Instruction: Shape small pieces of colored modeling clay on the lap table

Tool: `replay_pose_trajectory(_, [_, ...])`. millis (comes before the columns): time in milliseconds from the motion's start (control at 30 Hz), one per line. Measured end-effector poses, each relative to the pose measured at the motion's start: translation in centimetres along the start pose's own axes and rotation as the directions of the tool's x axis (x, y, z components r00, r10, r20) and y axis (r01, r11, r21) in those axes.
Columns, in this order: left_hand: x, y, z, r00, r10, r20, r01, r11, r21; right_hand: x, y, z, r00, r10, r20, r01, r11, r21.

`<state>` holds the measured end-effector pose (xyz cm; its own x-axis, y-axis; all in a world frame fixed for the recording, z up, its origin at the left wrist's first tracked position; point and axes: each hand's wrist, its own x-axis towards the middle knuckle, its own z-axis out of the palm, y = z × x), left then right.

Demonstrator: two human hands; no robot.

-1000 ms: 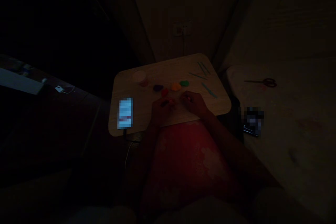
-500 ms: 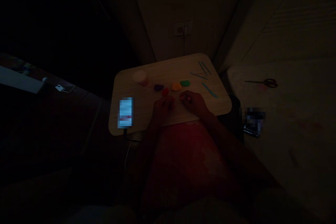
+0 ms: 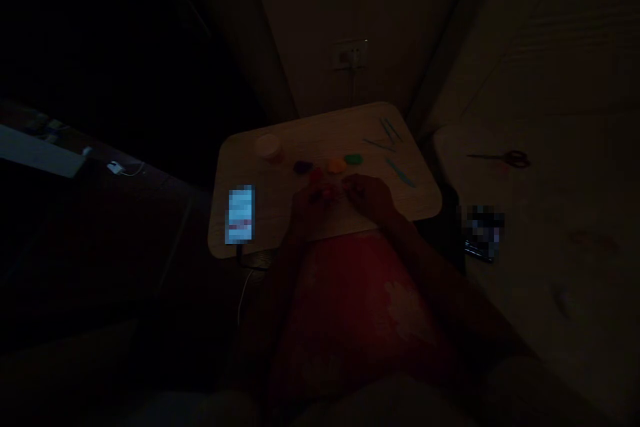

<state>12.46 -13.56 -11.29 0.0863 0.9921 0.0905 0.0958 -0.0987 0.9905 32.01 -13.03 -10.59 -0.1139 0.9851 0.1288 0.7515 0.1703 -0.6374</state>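
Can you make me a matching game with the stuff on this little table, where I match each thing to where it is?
Things:
1. phone
2. green clay lump
3. pale round tub
4. scissors

Places:
A. off the small table, on the pale surface to the right
B. near left corner of the table, screen lit
C. far left part of the table
D. right end of the row of coloured lumps

Pairs: 1-B, 2-D, 3-C, 4-A
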Motion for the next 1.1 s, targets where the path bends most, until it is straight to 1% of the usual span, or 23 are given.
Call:
replay_pose_trajectory(200, [-0.2,0.5,0.2,1.000,0.008,0.011,-0.008,1.000,0.014,0.0,0.3,0.1,0.999,-0.014,-0.030,0.016,0.999,0.052])
replay_pose_trajectory(367, [-0.2,0.8,0.3,1.000,0.023,0.008,-0.024,0.999,0.042,0.0,0.8,0.3,0.997,-0.022,-0.077,0.034,0.988,0.149])
replay_pose_trajectory(500, [-0.2,1.0,0.2,1.000,-0.006,0.011,0.005,0.996,0.088,0.0,1.2,0.3,0.995,-0.012,-0.099,0.033,0.974,0.222])
replay_pose_trajectory(633, [-0.1,0.8,0.0,0.999,-0.027,0.018,0.024,0.993,0.116,0.1,1.5,0.5,0.992,-0.016,-0.129,0.053,0.956,0.290])
replay_pose_trajectory(767, [0.1,0.3,-0.1,1.000,-0.002,-0.010,0.003,0.996,0.092,0.1,1.6,0.6,0.988,-0.009,-0.152,0.062,0.935,0.349])
replay_pose_trajectory(900, [0.2,0.0,-0.3,1.000,0.024,0.016,-0.025,0.996,0.081,0.1,1.5,0.5,0.985,0.003,-0.171,0.065,0.918,0.391])
replay_pose_trajectory(1000, [0.3,-0.2,-0.5,0.997,0.073,0.033,-0.076,0.993,0.093,0.1,1.3,0.4,0.980,0.014,-0.198,0.071,0.907,0.416])
replay_pose_trajectory(1100, [0.5,-0.6,-0.5,0.993,0.120,0.025,-0.121,0.990,0.068,0.1,1.3,0.4,0.973,0.012,-0.230,0.092,0.896,0.434])
